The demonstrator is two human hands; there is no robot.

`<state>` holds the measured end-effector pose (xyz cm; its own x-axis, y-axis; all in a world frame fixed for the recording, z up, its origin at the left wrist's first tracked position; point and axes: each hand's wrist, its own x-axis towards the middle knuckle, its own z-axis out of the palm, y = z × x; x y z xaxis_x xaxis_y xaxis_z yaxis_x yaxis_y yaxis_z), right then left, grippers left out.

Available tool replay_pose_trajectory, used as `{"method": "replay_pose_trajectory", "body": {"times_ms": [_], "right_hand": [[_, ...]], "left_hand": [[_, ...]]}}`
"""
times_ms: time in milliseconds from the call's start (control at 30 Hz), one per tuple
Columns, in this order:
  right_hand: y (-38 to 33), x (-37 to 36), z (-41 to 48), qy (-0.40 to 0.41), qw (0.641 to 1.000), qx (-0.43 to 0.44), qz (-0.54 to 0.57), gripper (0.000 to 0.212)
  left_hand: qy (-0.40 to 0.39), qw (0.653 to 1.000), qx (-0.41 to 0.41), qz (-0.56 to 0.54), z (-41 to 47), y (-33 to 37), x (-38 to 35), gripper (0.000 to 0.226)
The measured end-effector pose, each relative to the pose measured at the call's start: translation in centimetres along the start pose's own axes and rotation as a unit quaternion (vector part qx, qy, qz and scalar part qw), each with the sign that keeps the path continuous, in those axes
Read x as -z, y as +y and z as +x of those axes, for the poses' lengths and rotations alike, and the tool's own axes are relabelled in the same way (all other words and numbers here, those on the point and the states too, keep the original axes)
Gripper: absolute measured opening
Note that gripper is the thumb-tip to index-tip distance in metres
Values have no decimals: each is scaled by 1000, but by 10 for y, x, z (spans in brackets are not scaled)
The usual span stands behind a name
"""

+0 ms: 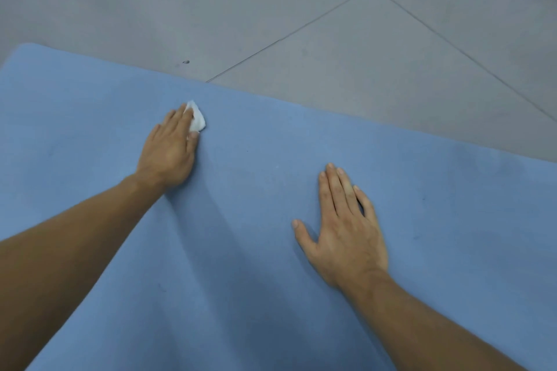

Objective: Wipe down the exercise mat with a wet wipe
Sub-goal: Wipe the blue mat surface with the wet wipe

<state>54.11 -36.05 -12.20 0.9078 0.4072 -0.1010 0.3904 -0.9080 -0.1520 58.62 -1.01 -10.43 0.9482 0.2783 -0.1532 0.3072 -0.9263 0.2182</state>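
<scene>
The right hand (346, 229) lies palm-down on the blue exercise mat (265, 295), nearest the camera; its fingers are straight and close together, the thumb is spread to the side, and it holds nothing. Farther out and to the left, the left hand (168, 150) presses the crumpled white wet wipe (198, 120) flat against the mat with extended fingers; the wipe protrudes beyond the fingertips and beside the thumb, a short way inside the mat's far edge. Beyond that edge lies the grey tiled floor (346, 39), with a small dark speck (186, 62) near the mat.
</scene>
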Motion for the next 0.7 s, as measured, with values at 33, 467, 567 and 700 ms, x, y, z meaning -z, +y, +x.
{"method": "replay_pose_trajectory", "body": {"times_ms": [33, 467, 567, 700], "right_hand": [[0, 0, 0, 1, 1000, 1, 2, 88], [0, 3, 1, -6, 1000, 6, -6, 89], [0, 6, 1, -15, 1000, 10, -8, 90], [2, 8, 4, -44, 999, 13, 5, 92]], "left_hand": [[-1, 1000, -23, -5, -7, 0, 0, 58], [-76, 951, -298, -36, -126, 119, -42, 58], [-107, 934, -339, -16, -136, 123, -46, 59], [-111, 933, -342, 33, -129, 102, -39, 57]]}}
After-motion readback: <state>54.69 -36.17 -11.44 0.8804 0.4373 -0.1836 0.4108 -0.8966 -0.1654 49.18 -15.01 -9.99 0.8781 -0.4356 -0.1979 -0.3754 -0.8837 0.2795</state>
